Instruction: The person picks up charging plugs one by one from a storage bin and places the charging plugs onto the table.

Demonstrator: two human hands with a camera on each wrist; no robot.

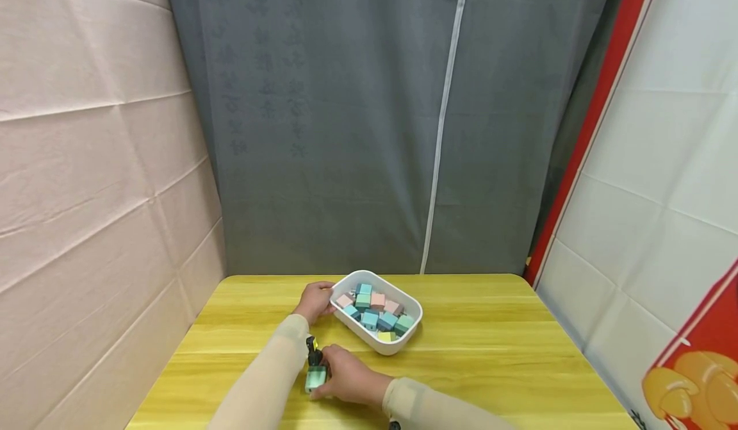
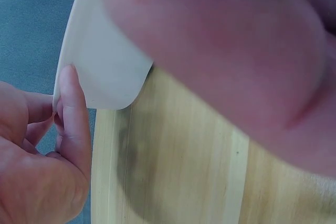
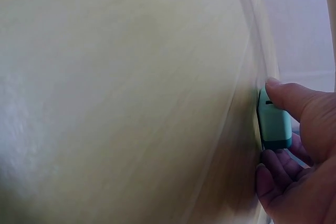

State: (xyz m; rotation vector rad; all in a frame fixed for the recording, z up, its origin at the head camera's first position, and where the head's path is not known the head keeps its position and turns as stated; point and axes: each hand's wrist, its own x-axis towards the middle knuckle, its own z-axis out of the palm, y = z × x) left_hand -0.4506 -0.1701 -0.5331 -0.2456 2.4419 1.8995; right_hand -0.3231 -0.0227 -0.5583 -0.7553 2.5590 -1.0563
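My left hand (image 1: 314,302) pinches the left rim of a white plastic tub (image 1: 385,349), thumb outside the wall, as the left wrist view shows. Inside the tub lie several small two-tone blocks (image 1: 369,320) in blue, green, pink and yellow. Nearer the front, my right hand (image 1: 348,375) holds a small two-tone green block (image 3: 275,121) between thumb and fingers, close over the tabletop. The block has a pale green body, a darker green band and a small dark slot. My left forearm passes just left of it.
The yellow wood-grain table (image 1: 490,353) ends at a grey curtain (image 1: 346,129) behind. Pale cloth walls (image 1: 104,161) stand at both sides. A black wrist camera (image 1: 313,351) sits on my left wrist, close to the right hand.
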